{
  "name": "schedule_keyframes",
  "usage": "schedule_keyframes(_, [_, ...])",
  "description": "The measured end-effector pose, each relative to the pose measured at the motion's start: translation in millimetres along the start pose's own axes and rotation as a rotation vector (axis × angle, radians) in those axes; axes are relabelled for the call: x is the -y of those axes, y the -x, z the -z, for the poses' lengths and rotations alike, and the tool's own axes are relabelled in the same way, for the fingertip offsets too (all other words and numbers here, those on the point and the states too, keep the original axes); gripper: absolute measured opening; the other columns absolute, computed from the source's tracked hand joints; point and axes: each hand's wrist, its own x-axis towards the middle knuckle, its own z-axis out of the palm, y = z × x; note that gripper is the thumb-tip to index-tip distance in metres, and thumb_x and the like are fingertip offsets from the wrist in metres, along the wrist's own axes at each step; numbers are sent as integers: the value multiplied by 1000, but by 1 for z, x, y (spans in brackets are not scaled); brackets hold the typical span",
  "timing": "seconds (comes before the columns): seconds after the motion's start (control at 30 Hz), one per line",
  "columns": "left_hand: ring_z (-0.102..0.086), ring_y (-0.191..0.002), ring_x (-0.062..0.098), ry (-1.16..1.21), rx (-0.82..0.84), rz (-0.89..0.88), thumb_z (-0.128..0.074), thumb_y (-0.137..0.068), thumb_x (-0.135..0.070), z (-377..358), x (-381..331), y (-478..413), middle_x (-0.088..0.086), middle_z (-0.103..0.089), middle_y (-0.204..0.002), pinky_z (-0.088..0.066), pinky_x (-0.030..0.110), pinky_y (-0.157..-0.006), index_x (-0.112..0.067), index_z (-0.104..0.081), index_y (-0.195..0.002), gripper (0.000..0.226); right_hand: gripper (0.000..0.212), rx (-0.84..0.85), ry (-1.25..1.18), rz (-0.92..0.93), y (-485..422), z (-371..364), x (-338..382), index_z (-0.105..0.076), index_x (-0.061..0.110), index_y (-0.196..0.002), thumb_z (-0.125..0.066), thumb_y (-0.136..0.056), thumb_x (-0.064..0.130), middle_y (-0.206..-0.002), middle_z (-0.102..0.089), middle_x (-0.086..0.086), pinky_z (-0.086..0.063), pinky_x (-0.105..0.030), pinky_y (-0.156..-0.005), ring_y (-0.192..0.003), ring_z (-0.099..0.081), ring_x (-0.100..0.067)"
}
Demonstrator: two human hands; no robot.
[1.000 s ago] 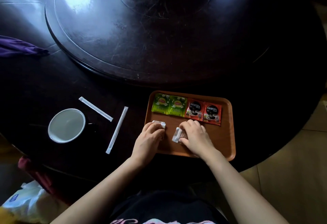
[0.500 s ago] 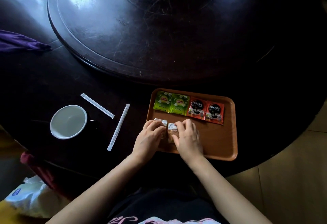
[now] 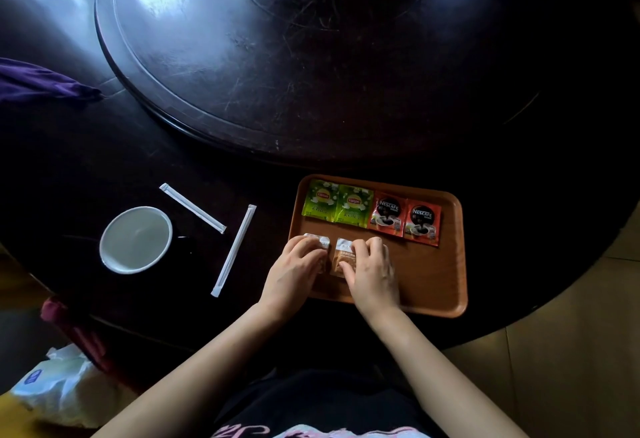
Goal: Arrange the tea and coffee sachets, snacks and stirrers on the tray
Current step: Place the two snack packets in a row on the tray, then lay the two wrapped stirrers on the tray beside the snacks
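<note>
A brown wooden tray (image 3: pixel 436 275) lies at the table's near edge. Along its far side sit two green tea sachets (image 3: pixel 337 206) and two red coffee sachets (image 3: pixel 405 217) in a row. Below them lie two small wrapped snacks side by side. My left hand (image 3: pixel 294 271) rests on the left snack (image 3: pixel 321 241), covering most of it. My right hand (image 3: pixel 372 271) presses fingers on the right snack (image 3: pixel 343 257). Two white wrapped stirrers lie on the table left of the tray, one short and slanted (image 3: pixel 192 208), one longer (image 3: pixel 234 250).
A white cup (image 3: pixel 135 239) stands on the dark table left of the stirrers. A large round turntable (image 3: pixel 277 56) fills the table's middle. Purple cloth (image 3: pixel 38 79) lies far left. A plastic bag (image 3: pixel 55 385) sits below the table edge at lower left.
Both hands have laid the two snacks flat next to each other on the tray; the right snack has turned from edge-on to face up, and the right hand has shifted left.
</note>
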Motion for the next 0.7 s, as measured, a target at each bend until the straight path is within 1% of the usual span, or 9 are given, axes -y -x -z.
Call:
schedule_keyframes(0.17, [-58,-109,32,-9,20,-9,-69,-73,-8,2,0,-2,12,-68,-108,-55,38,-80,-6,-69,-92,18,35,13,6,-7,-2,0,1,-47,13,-115,-55,-88,33,-114,-46,-9,-45,-31,-85,-106,-46,-22])
schedule_keyframes(0.27, [-54,-114,28,27,25,6,-66,-77,-9,5,2,-2,11,-65,-113,-52,36,-87,-8,-67,-100,23,34,11,-9,-8,-2,1,1,-48,13,-113,-55,-88,34,-112,-46,-8,-44,-31,-86,-105,-46,-22])
schedule_keyframes(0.3, [-53,-114,27,42,4,41,-64,-79,-10,7,5,-1,11,-64,-115,-48,34,-90,-8,-65,-105,26,33,7,-31,-5,-2,3,2,-49,13,-113,-55,-87,33,-112,-46,-8,-44,-31,-86,-105,-46,-22])
schedule_keyframes(0.37, [-52,-112,29,53,-90,183,-63,-79,-9,16,16,0,13,-64,-114,-42,33,-95,-6,-62,-110,31,31,3,-94,19,-6,7,8,-51,11,-112,-56,-88,30,-111,-48,-9,-44,-31,-87,-106,-46,-23])
schedule_keyframes(0.43, [-53,-108,33,14,-163,350,-64,-77,-5,28,33,6,16,-63,-110,-42,38,-95,-3,-61,-111,35,30,14,-128,81,-17,12,19,-53,10,-113,-56,-88,27,-113,-50,-9,-42,-31,-90,-108,-47,-23])
schedule_keyframes(0.5, [-51,-106,36,-51,-165,493,-65,-76,-4,39,52,16,19,-61,-109,-44,44,-93,-1,-59,-112,37,28,33,-130,158,-34,16,38,-54,9,-111,-56,-88,26,-112,-52,-9,-40,-31,-93,-109,-46,-23])
schedule_keyframes(0.57, [-50,-103,37,-54,-147,617,-64,-78,-6,46,64,23,19,-60,-107,-45,46,-89,-1,-59,-107,30,26,68,-142,217,-52,18,62,-55,9,-106,-56,-88,27,-110,-54,-10,-41,-34,-94,-108,-46,-24])
schedule_keyframes(0.63, [-53,-95,36,15,-165,671,-60,-82,-8,48,70,26,19,-60,-99,-44,44,-83,-2,-60,-98,17,24,124,-159,270,-67,16,90,-57,8,-104,-57,-87,26,-108,-56,-10,-43,-37,-94,-108,-48,-25])
schedule_keyframes(0.7, [-56,-89,34,93,-165,721,-57,-84,-9,49,74,26,18,-60,-94,-43,41,-78,-4,-58,-93,11,23,191,-170,317,-79,11,117,-59,8,-102,-58,-86,25,-107,-57,-10,-44,-40,-93,-107,-49,-25])
